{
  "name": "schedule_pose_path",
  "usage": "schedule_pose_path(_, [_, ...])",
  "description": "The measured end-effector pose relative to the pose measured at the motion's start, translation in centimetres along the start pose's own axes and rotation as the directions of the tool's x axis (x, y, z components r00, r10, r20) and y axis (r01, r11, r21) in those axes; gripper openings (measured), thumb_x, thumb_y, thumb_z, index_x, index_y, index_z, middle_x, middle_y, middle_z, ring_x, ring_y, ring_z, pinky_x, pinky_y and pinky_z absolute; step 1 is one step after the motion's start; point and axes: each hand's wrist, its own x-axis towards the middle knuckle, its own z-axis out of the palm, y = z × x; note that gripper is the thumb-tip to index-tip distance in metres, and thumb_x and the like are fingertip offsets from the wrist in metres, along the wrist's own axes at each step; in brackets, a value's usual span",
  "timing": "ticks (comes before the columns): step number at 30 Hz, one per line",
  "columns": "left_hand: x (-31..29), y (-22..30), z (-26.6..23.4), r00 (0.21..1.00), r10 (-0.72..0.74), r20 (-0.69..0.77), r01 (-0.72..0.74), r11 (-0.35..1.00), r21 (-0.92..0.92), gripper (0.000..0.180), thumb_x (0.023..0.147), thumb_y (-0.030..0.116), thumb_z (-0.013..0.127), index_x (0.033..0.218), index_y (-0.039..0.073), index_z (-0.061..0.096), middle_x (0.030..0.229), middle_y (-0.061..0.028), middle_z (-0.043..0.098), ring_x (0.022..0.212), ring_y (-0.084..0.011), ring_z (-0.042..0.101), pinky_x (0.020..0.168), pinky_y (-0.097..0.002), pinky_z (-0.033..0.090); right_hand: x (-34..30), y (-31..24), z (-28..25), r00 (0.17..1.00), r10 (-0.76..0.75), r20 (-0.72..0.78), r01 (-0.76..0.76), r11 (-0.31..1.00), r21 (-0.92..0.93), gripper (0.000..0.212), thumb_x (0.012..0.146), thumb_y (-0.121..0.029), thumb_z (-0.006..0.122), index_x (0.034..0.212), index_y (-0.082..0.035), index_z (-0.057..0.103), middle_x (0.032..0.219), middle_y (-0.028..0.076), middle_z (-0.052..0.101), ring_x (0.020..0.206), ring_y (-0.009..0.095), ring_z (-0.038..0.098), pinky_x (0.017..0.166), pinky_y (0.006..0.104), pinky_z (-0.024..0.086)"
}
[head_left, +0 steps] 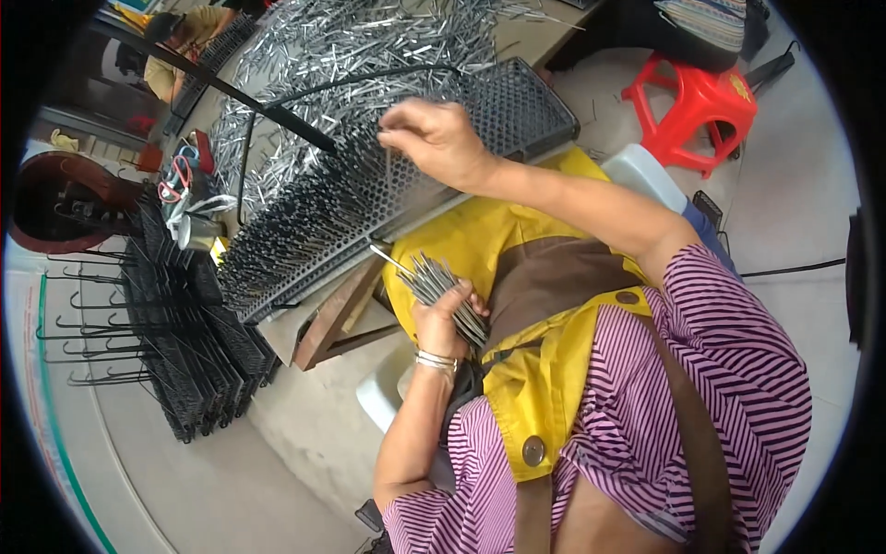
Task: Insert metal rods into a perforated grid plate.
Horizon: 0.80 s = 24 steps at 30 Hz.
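Note:
My left hand is closed around a bundle of thin grey metal rods in front of the apron; one paler rod juts out at the upper left. Over the black perforated rack, my right hand is raised with thumb and fingers pinched together. It is slightly blurred, and whatever it holds is too small or smeared to make out. Dark upright rods stand packed in the holes of the rack's left part. The holes on the right side show bare.
Behind the rack lies a wide pile of loose silver rods. A black handle arches over the rack. Stacked black racks with hooks stand at left. A red stool is at right. Another person works at far left.

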Motion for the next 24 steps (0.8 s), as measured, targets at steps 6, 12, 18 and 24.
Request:
schedule_pose_path(6, [-0.1, -0.3, -0.3, 1.000, -0.013, 0.008, 0.013, 1.000, -0.016, 0.007, 0.070, 0.003, 0.057, 0.072, -0.001, 0.051, 0.057, -0.0079, 0.050, 0.047, -0.0192, 0.050, 0.046, -0.0312, 0.043, 1.3, 0.1, 2.1, 0.935, -0.354, -0.020, 0.341, 0.913, -0.225, 0.010, 0.072, -0.006, 0.063, 0.077, -0.001, 0.056, 0.067, 0.009, 0.058, 0.056, 0.018, 0.057, 0.049, 0.0262, 0.044])
schedule_pose_path(12, [0.2, -0.1, -0.2, 1.000, -0.022, 0.011, 0.022, 1.000, 0.005, 0.011, 0.069, 0.006, 0.058, 0.075, 0.000, 0.050, 0.058, -0.0082, 0.049, 0.049, -0.0197, 0.048, 0.049, -0.0322, 0.043, 1.9, 1.5, 3.8, 0.911, -0.412, -0.014, 0.395, 0.881, -0.260, 0.011, 0.069, -0.007, 0.063, 0.076, -0.002, 0.056, 0.066, 0.010, 0.057, 0.060, 0.024, 0.057, 0.055, 0.0307, 0.046])
schedule_pose_path(18, [0.1, -0.1, 0.0, 0.999, -0.028, -0.042, 0.029, 0.999, 0.023, 0.012, 0.068, 0.006, 0.058, 0.073, 0.000, 0.050, 0.057, -0.0082, 0.048, 0.048, -0.0191, 0.048, 0.047, -0.0314, 0.043, 1.5, 2.8, 4.8, 0.903, -0.415, 0.107, 0.428, 0.858, -0.285, 0.007, 0.071, -0.006, 0.060, 0.076, -0.002, 0.057, 0.071, 0.010, 0.058, 0.064, 0.026, 0.055, 0.056, 0.0345, 0.045])
schedule_pose_path(24, [-0.5, -0.1, 0.2, 0.999, -0.037, -0.029, 0.037, 0.999, 0.016, 0.011, 0.068, 0.004, 0.058, 0.075, -0.002, 0.051, 0.059, -0.0084, 0.050, 0.048, -0.0185, 0.050, 0.047, -0.0300, 0.043, 1.2, 2.4, 5.4, 0.835, -0.407, 0.371, 0.539, 0.740, -0.403, 0.006, 0.059, -0.006, 0.054, 0.061, -0.007, 0.049, 0.065, 0.006, 0.046, 0.064, 0.024, 0.047, 0.058, 0.0347, 0.039])
